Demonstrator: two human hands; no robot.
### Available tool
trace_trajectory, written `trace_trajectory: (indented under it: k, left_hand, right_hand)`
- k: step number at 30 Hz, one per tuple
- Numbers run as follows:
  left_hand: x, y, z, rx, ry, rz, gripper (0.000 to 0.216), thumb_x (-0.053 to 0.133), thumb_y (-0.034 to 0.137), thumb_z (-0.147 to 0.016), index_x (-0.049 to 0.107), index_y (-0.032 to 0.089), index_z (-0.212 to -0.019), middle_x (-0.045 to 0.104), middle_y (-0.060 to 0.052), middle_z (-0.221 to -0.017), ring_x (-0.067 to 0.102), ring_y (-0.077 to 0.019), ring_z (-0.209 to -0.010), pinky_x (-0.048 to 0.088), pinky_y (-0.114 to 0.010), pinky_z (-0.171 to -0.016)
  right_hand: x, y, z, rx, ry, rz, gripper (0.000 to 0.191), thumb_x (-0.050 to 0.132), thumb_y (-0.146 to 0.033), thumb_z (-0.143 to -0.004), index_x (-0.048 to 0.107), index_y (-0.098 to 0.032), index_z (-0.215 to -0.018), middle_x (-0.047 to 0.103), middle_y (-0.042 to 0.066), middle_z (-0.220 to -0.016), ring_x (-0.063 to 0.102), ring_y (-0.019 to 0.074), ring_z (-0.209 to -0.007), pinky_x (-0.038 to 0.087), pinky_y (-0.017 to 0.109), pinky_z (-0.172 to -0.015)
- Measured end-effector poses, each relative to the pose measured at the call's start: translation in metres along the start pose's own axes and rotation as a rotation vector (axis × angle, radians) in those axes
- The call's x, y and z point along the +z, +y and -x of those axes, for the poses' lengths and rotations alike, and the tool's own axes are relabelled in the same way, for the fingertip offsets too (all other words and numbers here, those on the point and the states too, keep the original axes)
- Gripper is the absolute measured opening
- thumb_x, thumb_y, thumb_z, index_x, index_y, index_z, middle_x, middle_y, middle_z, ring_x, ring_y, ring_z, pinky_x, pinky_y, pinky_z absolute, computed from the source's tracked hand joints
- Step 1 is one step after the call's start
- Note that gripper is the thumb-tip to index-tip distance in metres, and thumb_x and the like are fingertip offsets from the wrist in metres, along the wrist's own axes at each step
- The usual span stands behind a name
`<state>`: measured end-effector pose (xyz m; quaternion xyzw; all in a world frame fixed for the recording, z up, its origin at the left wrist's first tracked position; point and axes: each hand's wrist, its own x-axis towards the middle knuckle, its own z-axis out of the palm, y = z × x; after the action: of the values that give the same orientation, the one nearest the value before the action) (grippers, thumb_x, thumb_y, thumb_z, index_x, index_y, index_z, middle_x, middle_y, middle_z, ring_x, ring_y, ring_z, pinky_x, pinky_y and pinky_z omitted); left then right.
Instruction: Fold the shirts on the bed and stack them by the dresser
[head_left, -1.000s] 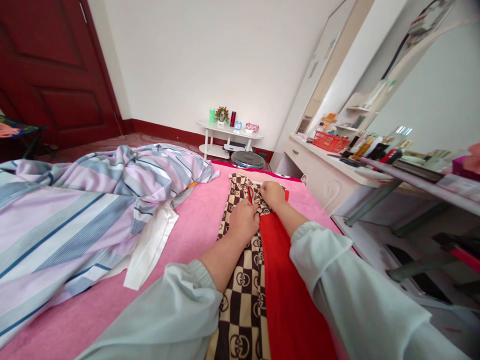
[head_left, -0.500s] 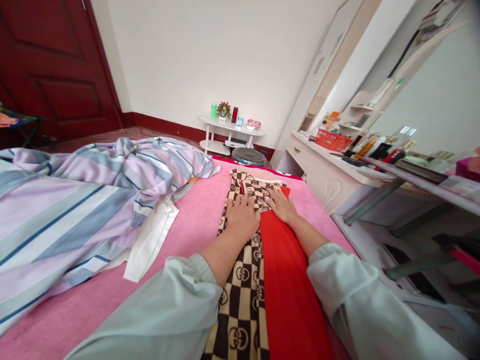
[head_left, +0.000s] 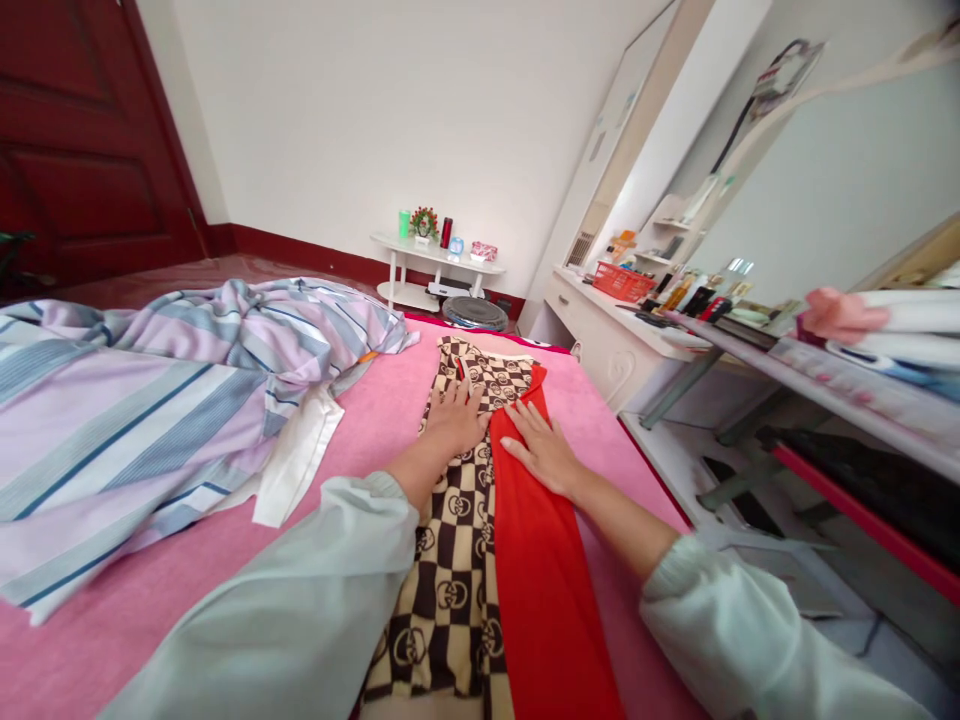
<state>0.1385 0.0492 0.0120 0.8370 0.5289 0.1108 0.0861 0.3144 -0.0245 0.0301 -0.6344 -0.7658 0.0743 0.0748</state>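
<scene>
A long garment lies on the pink bed (head_left: 187, 600), running away from me. Its left half is brown-and-cream checked cloth (head_left: 450, 570) and its right half is plain red cloth (head_left: 544, 590). My left hand (head_left: 455, 420) rests flat on the checked half near the far end, fingers stretched out. My right hand (head_left: 541, 448) lies flat on the red half, fingers spread, a little nearer to me. Both hands hold nothing. Pale green sleeves cover my forearms.
A striped lilac-and-blue quilt (head_left: 150, 400) is heaped on the bed's left side. A white dressing table (head_left: 622, 340) with bottles and a red basket (head_left: 622, 282) stands right. A small white stand (head_left: 435, 265) sits by the far wall, a dark red door (head_left: 82, 150) left.
Both hands went from pinching the cloth at the far end to lying flat. The right hand has slid back toward me along the red half. The view shifted right.
</scene>
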Motion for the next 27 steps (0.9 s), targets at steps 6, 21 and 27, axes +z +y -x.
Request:
trace_trajectory:
  k: [6, 21, 27]
  left_hand:
    - [-0.015, -0.006, 0.033, 0.121, -0.119, -0.004, 0.075, 0.026, 0.058, -0.090, 0.008, 0.018, -0.151, 0.004, -0.012, -0.157, 0.002, -0.0326, -0.143, 0.009, -0.050, -0.113]
    - [-0.059, -0.011, 0.235, 0.624, 0.007, 0.227, 0.028, 0.048, 0.021, -0.090, 0.063, 0.024, -0.113, 0.046, -0.009, -0.137, 0.044, -0.0242, -0.124, 0.038, -0.039, -0.102]
    - [-0.086, 0.011, 0.280, 0.584, -0.152, 0.266, 0.024, 0.061, 0.032, -0.082, 0.062, 0.024, -0.104, 0.059, -0.005, -0.098, 0.053, -0.0207, -0.090, 0.046, -0.033, -0.080]
  right_hand:
    - [-0.005, -0.019, 0.081, -0.010, 0.072, -0.157, 0.057, 0.032, -0.056, -0.093, 0.041, -0.026, -0.140, 0.028, 0.010, -0.152, 0.018, 0.0251, -0.142, 0.010, 0.055, -0.113]
    - [-0.012, -0.111, 0.173, -0.001, 0.077, -0.435, 0.021, 0.053, -0.034, -0.087, 0.056, -0.018, -0.073, 0.056, -0.003, -0.062, 0.048, 0.0094, -0.055, 0.033, 0.021, -0.053]
    - [-0.013, -0.123, 0.156, 0.050, 0.018, -0.268, 0.026, 0.064, -0.043, -0.074, 0.060, -0.018, -0.066, 0.059, 0.000, -0.060, 0.049, 0.0111, -0.054, 0.027, 0.023, -0.049]
